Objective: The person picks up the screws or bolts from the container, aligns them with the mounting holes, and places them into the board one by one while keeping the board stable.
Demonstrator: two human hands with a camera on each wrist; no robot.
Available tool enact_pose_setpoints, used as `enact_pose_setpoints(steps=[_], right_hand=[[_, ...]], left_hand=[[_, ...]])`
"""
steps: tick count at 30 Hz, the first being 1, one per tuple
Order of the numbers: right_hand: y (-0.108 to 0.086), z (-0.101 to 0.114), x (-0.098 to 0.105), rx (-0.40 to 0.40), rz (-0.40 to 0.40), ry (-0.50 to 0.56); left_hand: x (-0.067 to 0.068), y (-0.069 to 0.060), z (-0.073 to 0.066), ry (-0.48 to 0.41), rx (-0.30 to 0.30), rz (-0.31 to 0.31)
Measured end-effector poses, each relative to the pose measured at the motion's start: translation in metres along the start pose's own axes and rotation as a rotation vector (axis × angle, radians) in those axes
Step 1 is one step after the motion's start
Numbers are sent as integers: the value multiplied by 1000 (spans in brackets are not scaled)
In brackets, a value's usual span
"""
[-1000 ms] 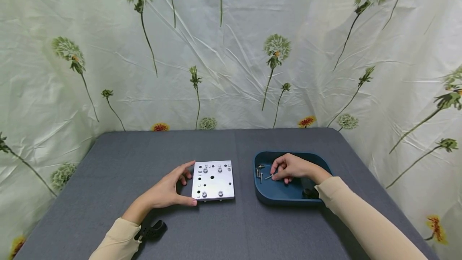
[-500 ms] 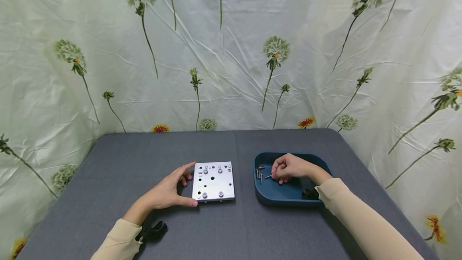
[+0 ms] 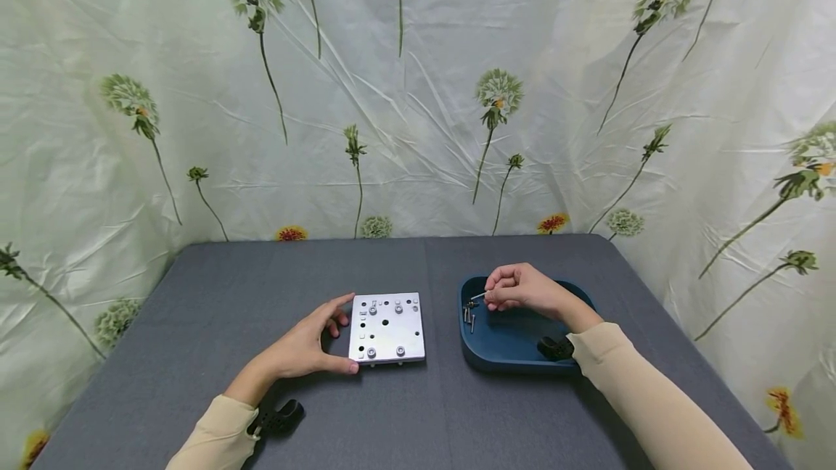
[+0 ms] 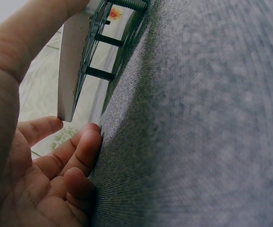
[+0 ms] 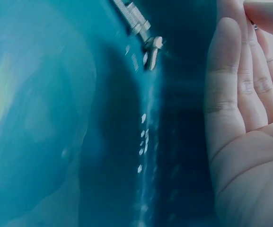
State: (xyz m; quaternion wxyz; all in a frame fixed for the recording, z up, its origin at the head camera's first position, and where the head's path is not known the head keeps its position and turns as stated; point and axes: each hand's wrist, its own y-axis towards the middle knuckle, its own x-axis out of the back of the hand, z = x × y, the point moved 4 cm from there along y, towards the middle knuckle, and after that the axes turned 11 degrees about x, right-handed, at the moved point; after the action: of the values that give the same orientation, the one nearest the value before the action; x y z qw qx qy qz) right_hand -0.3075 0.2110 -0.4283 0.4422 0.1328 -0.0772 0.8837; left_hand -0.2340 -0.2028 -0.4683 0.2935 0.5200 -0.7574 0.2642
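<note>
A square silver metal plate (image 3: 392, 336), with holes and several bolt heads on top, stands slightly raised at mid-table. My left hand (image 3: 297, 348) holds its left side, thumb at the near corner and index finger at the far corner. In the left wrist view, threaded bolt shanks (image 4: 100, 73) stick out beneath the plate. Over the blue tray (image 3: 516, 366), my right hand (image 3: 527, 291) pinches a thin silver screw (image 3: 479, 296) between thumb and fingers. Several loose screws (image 3: 467, 315) lie at the tray's left side. The right wrist view shows the pinched screw mostly hidden by the fingers.
A grey cloth covers the table (image 3: 248, 281). Behind it hangs a pale curtain (image 3: 418, 114) printed with dandelions. Black straps sit at both wrists, and the left strap (image 3: 281, 418) hangs close over the cloth.
My right hand has lifted from the tray floor, moving up and slightly left, with the screw pinched in its fingers. The left hand and the plate stay in place.
</note>
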Motion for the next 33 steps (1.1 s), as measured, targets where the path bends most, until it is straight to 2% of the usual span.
enact_pose_setpoints(steps=[7, 17, 33], right_hand=[[3, 20, -10, 60, -15, 55], [17, 36, -25, 110, -14, 59], [59, 52, -60, 118, 10, 21]], left_hand=[[1, 1, -1, 0, -1, 1], [0, 2, 0, -8, -4, 8], [-1, 2, 3, -9, 3, 2]])
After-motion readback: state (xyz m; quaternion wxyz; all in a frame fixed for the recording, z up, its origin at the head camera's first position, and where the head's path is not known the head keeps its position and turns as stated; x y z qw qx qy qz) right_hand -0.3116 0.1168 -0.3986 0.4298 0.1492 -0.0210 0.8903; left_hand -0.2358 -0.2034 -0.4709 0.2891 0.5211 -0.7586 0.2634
